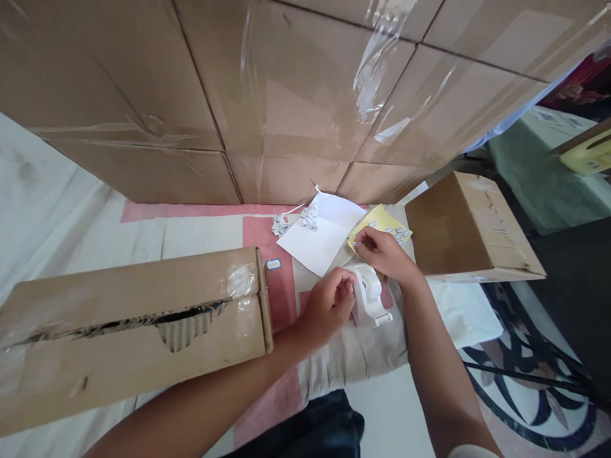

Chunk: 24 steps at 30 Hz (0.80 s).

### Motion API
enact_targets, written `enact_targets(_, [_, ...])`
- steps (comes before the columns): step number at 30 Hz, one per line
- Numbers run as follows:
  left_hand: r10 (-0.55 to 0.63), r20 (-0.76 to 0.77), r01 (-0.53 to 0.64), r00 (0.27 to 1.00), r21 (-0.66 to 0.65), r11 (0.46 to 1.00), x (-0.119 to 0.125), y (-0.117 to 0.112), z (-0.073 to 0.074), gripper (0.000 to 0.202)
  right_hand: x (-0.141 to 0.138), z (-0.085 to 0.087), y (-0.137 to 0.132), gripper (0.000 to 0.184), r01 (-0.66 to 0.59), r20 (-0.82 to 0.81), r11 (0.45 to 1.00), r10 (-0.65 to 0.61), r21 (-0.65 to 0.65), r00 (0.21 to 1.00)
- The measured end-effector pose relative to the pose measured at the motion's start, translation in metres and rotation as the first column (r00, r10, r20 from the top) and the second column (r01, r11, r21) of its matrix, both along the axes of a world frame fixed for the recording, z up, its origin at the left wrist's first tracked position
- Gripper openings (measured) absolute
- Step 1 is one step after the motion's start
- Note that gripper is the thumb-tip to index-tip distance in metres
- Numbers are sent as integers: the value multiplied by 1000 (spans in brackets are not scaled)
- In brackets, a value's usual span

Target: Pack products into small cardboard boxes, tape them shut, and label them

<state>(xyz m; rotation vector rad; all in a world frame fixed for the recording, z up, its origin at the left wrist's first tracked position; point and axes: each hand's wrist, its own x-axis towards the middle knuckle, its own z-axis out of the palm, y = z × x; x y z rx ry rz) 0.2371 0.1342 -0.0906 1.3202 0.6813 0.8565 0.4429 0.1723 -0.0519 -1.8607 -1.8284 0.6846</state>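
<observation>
My left hand (331,298) is curled closed against the left side of a white tape dispenser (370,296); whatever its fingers may hold is hidden. Over a yellow sheet (380,219) dotted with small blue-edged labels (400,234), my right hand (383,252) pinches its thumb and fingers together at the sheet's left edge. What sits in that pinch is too small to name. Left of the yellow sheet lies a white paper (322,229), with small white paper scraps (281,224) on and beside it. A lone blue-edged label (273,264) rests on the cloth.
Taped cardboard boxes (305,102) form a wall behind the work area. A long carton (143,331) with a torn slit lies at left. At right, an open cardboard box (477,229) lies on its side. Striped cloth (200,232) covers the surface beneath.
</observation>
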Motion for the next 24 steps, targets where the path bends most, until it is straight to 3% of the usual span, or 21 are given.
enact_targets(5, [1, -12, -2, 1000, -1, 1000, 0, 0, -1, 16, -6, 0, 0, 10, 23, 0, 998, -23, -54, 1000])
enact_targets(11, [1, -30, 0, 1000, 12, 1000, 0, 0, 0, 16, -7, 0, 2, 5, 86, 20, 996, -86, -13, 996])
enact_targets(20, [-6, -23, 6, 1000, -6, 1000, 3, 0, -2, 14, 0, -3, 0, 14, 87, -84, 996, -85, 29, 993])
enact_targets(24, [9, 74, -17, 997, 104, 994, -9, -5, 14, 9, 0, -4, 0, 14, 104, -120, 994, -99, 41, 988])
